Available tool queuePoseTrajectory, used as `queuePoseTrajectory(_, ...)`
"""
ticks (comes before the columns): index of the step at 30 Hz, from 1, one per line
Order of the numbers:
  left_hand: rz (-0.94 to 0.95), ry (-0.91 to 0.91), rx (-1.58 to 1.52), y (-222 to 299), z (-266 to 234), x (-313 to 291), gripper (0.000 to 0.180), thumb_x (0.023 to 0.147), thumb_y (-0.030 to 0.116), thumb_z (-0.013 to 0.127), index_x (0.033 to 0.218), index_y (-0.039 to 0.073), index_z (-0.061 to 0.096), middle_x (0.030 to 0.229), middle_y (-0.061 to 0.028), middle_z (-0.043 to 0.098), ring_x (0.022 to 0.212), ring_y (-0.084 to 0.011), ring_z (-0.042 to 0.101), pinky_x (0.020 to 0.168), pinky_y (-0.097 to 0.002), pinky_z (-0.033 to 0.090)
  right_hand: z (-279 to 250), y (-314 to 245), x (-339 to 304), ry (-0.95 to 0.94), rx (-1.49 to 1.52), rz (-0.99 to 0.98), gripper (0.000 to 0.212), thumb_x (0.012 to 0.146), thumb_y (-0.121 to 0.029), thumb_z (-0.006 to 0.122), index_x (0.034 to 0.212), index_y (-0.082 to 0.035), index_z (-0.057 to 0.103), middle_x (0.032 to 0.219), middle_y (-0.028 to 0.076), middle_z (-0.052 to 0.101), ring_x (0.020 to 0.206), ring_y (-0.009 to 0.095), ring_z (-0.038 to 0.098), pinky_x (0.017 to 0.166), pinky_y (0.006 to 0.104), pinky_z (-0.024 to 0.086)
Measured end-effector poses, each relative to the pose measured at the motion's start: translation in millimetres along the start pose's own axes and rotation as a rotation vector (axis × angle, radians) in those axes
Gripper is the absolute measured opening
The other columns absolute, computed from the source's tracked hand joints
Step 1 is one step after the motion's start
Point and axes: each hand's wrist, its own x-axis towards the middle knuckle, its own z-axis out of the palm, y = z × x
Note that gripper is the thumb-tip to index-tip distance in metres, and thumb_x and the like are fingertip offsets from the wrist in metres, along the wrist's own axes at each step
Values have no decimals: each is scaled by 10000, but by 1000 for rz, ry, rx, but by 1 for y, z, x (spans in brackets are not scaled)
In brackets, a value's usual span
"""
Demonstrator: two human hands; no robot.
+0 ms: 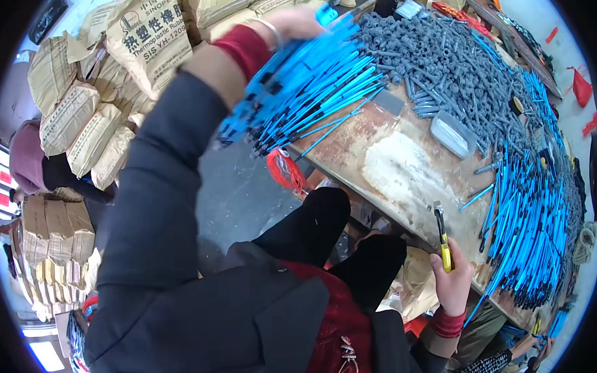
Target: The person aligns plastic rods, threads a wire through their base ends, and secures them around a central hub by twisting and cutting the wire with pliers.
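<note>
My right hand [454, 280] is closed around a yellow-and-black utility knife [444, 240], its tip pointing up and away over the near edge of the wooden table [349, 142]. My left arm reaches far forward and left. At its end my left hand [296, 23] is over a heap of thin blue rods with black ends [321, 80]. Motion smears that hand and the rods beneath it, so its grip does not show clearly. A few loose blue rods stick out from the heap toward the table's edge.
Grey plastic fittings [438, 56] are piled at the back, beside a clear plastic box [452, 135]. More blue rods [530, 224] spread at the right. Red cord [286, 172] hangs below the edge. Paper sacks [150, 44] stand at the left. Other people are at far left and lower right.
</note>
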Motion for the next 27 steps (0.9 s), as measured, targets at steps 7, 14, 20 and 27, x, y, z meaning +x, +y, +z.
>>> queuePoseTrajectory(7, -97, 442, 27, 12, 79, 28, 573, 785, 523, 593, 987, -12, 627, 947, -224, 640, 914, -351, 617, 765, -410, 500, 7, -18, 20, 63, -87, 96, 429, 747, -116, 701, 1131, 12, 560, 909, 191, 631, 782, 336, 617, 705, 379, 481)
queuePoseTrajectory(14, 175, 778, -301, -28, 22, -5, 489, 851, 445, 569, 996, -21, 601, 944, -164, 634, 862, -267, 615, 734, -376, 483, 31, 7, 52, 186, -526, 7, 501, 761, -266, 702, 1163, -18, 536, 969, 180, 616, 840, 345, 607, 724, 416, 484)
queuePoseTrajectory(20, -202, 735, -804, -102, 36, -122, 406, 894, 370, 559, 1063, 1, 572, 896, -50, 605, 797, -137, 550, 716, -290, 458, 45, 19, 58, 228, -703, 62, 526, 778, -322, 678, 1191, -35, 521, 1086, 173, 571, 967, 342, 555, 813, 419, 456)
queuePoseTrajectory(27, -575, 498, -1259, -124, 163, -164, 576, 890, 506, 500, 1230, 42, 492, 1229, -108, 506, 1123, -150, 444, 901, -349, 386, 58, 12, 63, 320, -591, -247, 477, 785, -217, 675, 1190, -24, 512, 1203, 194, 477, 1092, 382, 442, 930, 451, 369)
